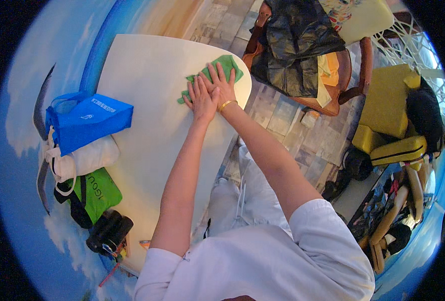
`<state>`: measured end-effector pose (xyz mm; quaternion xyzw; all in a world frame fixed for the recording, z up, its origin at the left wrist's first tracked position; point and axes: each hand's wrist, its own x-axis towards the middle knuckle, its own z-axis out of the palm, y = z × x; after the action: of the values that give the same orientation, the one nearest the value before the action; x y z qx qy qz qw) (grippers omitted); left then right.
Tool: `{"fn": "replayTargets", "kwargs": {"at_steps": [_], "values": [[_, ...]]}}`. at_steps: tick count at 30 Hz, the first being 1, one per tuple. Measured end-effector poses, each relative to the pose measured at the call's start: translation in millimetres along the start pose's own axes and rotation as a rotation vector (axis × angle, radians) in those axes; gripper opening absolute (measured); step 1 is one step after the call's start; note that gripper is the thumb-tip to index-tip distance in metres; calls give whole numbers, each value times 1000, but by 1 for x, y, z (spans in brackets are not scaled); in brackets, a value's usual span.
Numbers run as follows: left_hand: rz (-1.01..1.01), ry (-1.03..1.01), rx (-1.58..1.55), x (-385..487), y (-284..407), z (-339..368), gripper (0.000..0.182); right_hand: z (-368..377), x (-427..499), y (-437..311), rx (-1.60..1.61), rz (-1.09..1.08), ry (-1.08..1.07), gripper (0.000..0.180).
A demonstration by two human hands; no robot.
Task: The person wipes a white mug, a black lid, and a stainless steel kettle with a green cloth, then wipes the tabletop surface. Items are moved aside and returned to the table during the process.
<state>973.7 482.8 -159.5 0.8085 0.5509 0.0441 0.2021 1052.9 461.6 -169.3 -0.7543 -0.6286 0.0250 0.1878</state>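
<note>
A green cloth [222,64] lies crumpled on the white table [147,75], near its rounded far end. Both of my hands press on it with palms down and fingers spread. My left hand [202,98] is on the cloth's near left part, its thumb side touching the other hand. My right hand [221,83], with a gold-coloured bangle at the wrist, lies on the middle of the cloth. Parts of the cloth are hidden under the palms.
Along the table's left side are a blue bag [91,120], a white bag [94,154], a green bag [102,193] and black cylindrical items [109,231]. Beyond the table, a brown chair [326,107] holds black garments [294,49]. Yellow cushions or cases [386,101] are piled at right.
</note>
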Motion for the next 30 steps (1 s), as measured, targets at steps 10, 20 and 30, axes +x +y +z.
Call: {"fn": "replayTargets", "kwargs": {"at_steps": [10,20,30], "values": [[100,27,7,-138,-3,35,78,-31,-124,-10,171,35,-100,46],[208,-82,47,-47,26,32,78,-30,-67,31,170,178,47,44],[303,-215,-41,-152,-11,24,73,-17,-175,-42,739,547,223,50]]}}
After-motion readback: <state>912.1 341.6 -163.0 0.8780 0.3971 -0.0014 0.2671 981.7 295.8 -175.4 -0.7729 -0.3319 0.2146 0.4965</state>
